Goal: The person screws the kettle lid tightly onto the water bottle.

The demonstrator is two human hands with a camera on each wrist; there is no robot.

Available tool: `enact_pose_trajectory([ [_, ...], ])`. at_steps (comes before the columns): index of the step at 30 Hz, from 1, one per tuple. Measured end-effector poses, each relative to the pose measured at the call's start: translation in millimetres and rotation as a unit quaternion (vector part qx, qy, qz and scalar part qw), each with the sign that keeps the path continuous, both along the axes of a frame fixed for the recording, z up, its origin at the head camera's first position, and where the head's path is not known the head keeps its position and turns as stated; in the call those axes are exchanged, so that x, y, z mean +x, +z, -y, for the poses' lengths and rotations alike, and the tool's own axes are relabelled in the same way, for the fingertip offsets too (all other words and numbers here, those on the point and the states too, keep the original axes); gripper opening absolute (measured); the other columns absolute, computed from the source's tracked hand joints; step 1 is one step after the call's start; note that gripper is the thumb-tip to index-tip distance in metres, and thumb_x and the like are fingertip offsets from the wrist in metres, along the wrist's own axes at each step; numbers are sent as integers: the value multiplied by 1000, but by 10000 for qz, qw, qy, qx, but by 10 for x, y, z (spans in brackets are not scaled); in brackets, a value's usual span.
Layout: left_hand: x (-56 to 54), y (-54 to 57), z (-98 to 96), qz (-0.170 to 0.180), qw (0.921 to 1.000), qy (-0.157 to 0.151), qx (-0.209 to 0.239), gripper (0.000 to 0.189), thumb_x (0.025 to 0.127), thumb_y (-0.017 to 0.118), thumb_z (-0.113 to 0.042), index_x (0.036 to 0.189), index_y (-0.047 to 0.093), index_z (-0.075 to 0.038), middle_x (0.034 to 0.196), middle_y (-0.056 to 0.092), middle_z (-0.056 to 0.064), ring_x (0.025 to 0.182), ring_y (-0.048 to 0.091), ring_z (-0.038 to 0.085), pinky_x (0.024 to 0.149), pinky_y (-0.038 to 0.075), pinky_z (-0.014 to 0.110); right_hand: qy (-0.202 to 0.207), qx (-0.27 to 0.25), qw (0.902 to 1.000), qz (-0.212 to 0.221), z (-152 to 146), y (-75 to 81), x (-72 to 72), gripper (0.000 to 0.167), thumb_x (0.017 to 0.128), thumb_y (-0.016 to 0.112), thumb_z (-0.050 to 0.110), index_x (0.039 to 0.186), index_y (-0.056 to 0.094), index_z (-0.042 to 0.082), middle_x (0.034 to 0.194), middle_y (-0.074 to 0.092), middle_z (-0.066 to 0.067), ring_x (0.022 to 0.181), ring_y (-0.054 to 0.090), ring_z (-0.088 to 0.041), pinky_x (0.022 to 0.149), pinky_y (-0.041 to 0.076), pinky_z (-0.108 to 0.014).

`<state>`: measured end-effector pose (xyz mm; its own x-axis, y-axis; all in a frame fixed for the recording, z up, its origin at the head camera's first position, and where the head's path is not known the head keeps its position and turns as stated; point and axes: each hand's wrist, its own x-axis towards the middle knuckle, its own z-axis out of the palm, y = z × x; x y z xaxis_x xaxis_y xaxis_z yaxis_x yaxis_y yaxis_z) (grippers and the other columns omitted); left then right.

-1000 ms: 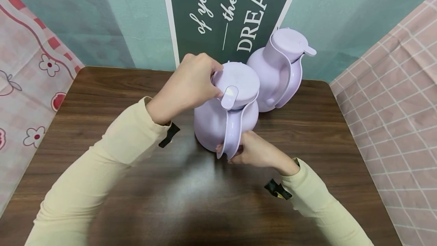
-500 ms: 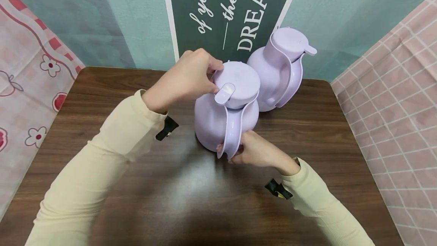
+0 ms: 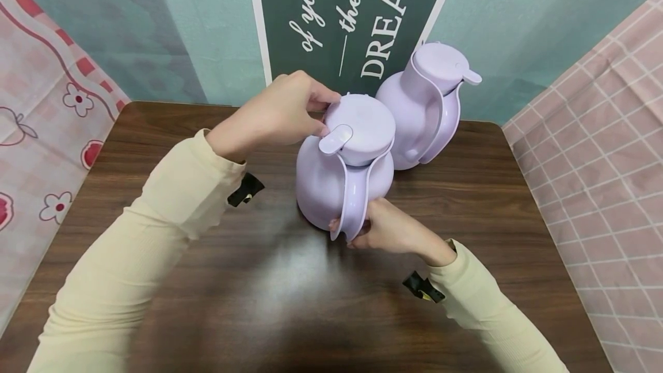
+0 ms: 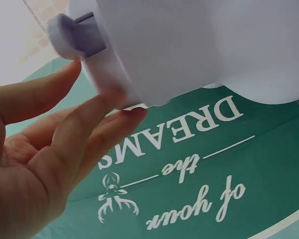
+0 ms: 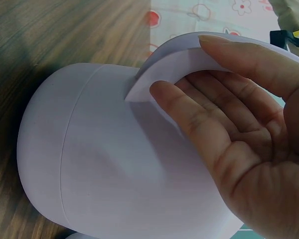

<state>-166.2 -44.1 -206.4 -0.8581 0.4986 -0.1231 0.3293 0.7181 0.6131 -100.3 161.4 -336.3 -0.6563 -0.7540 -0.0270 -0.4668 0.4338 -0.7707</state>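
A pale lilac thermos jug (image 3: pixel 318 189) stands upright on the wooden table, its round lid (image 3: pixel 365 120) seated on the neck. My left hand (image 3: pixel 279 111) holds the lid at its left rim. The left wrist view has the thumb against the lid's tab (image 4: pixel 62 37) and the fingertips on the lid's side. Lower down, my right hand (image 3: pixel 391 226) grips the jug's handle (image 3: pixel 354 200) near its bottom end. In the right wrist view the thumb lies on the handle's outside and the fingers reach under it. A second, matching thermos jug (image 3: pixel 406 120) stands close behind to the right.
The dark wooden table (image 3: pixel 290 315) runs back to a teal cloth wall with a green lettered panel (image 3: pixel 321 62). Pink patterned cloth (image 3: pixel 62 131) hangs at left, and pink checked cloth (image 3: pixel 595 160) at right.
The lid's tab has swung left, from over the handle towards my left hand, as the lid turned. My left hand has shifted slightly left. The right hand and both jugs stay put.
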Motion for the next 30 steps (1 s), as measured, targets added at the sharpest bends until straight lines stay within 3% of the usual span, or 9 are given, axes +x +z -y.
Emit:
enact_pose_trajectory([
  [2, 23, 34, 6, 154, 9998, 108, -7, 44, 79, 66, -2, 121, 60, -10, 114, 62, 4, 111, 52, 11, 91, 39, 28, -17, -10, 10000, 59, 2, 1, 2, 31, 67, 71, -6, 95, 68, 7, 92, 66, 5, 85, 55, -8, 73, 46, -24],
  [13, 80, 74, 104, 578, 9981, 146, 164, 39, 82, 64, -5, 120, 59, -3, 110, 64, 7, 105, 57, 12, 89, 42, 27, -102, 49, 9999, 38, -5, -9, 3, 32, 66, 72, -5, 96, 69, 6, 91, 66, 4, 86, 56, -7, 76, 45, -25],
  [18, 69, 46, 119, 581, 9978, 132, 273, 39, 83, 63, -5, 121, 58, -5, 112, 63, 6, 107, 56, 12, 91, 41, 28, -204, 207, 9995, -123, -9, -4, 10, 32, 65, 73, -3, 95, 70, 9, 91, 66, 6, 85, 54, -7, 77, 45, -25],
  [30, -16, -5, 78, 419, 9983, 155, 362, 35, 85, 59, -4, 121, 58, -4, 113, 63, 7, 104, 56, 11, 86, 44, 28, -145, 121, 9998, 27, 0, -3, 8, 32, 66, 73, -4, 97, 69, 6, 92, 66, 3, 88, 57, -9, 78, 46, -26],
])
